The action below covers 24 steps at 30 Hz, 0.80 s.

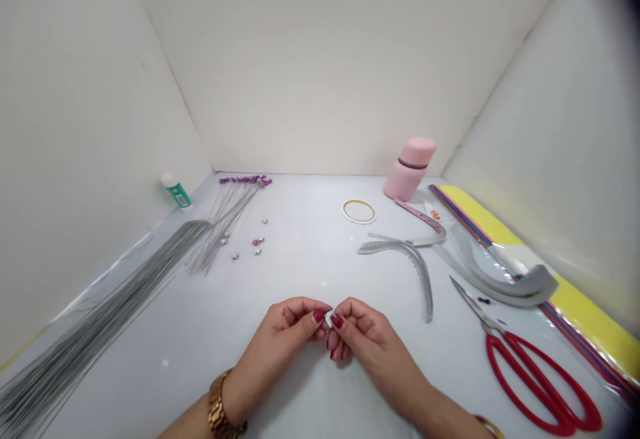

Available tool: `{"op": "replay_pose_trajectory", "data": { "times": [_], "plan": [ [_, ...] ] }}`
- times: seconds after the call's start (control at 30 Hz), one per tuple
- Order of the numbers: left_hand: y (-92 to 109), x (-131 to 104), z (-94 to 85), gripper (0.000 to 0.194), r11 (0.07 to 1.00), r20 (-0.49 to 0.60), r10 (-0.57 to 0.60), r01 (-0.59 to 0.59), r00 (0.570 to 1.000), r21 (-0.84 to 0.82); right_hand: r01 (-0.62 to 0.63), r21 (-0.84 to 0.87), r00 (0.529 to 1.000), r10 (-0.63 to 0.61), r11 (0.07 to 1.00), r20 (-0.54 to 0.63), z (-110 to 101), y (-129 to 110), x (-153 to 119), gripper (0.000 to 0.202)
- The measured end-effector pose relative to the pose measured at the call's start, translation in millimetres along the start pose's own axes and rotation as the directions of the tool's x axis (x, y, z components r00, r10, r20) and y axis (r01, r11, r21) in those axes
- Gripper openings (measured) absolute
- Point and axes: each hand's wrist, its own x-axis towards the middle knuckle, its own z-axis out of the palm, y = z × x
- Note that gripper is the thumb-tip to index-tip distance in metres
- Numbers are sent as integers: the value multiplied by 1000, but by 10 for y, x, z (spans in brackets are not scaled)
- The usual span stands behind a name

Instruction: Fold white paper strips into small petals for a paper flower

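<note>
1. Low in the middle of the frame, my left hand (295,322) and right hand (357,332) meet fingertip to fingertip, fingers closed on a small white piece (329,320) pinched between both thumbs and forefingers. I hold it just above the tabletop (300,252), close in front of me, where so tiny a thing is easiest to see and control (what exactly it is, I cannot tell).
2. At the lower right lie red-handled scissors (537,372), handles toward me, an easy reach for my right hand.
3. Along the left edge a long bundle of thin grey wires (90,332) runs diagonally, kept out of the working patch.
4. In the middle, right of centre, curled grey paper strips (415,259) lie loose; further right, more strips sit on a plastic sleeve over yellow sheets (590,319).
5. Left of centre, a few small silvery beads (256,244) are scattered near the wire ends.
6. Farther back: a ring of tape (359,211), a pink bottle (410,167) upright by the wall, purple-tipped stems (245,180), and a glue bottle (176,191) leaning at the upper left.
</note>
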Motion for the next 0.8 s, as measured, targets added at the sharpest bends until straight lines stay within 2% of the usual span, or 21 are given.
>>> {"op": "replay_pose_trajectory", "data": {
  "times": [0.13, 0.37, 0.47, 0.57, 0.67, 0.8],
  "plan": [
    [8, 8, 17, 15, 997, 35, -54, 55, 998, -49, -21, 24, 1000, 21, 999, -23, 2, -6, 11, 26],
    [-20, 14, 62, 11, 990, 63, -21, 30, 998, -139, -2, 81, 999, 6, 997, -48, 3, 11, 26, 19],
    [-36, 7, 83, 6, 983, -16, -74, 70, 997, -171, 37, 107, 995, -27, 994, -94, 10, 8, 18, 16],
    [-37, -5, 100, 7, 978, -88, -108, 90, 990, -188, 81, 48, 993, -76, 996, -96, 11, 13, 10, 13],
    [-23, -14, 110, 7, 974, -108, -112, 88, 988, -207, 101, -16, 990, -102, 995, -94, 4, 29, 2, 10],
    [-18, -17, 107, 8, 971, -151, -138, 104, 979, -213, 71, -48, 991, -76, 996, -109, -5, 42, -9, 9]
  ]
}}
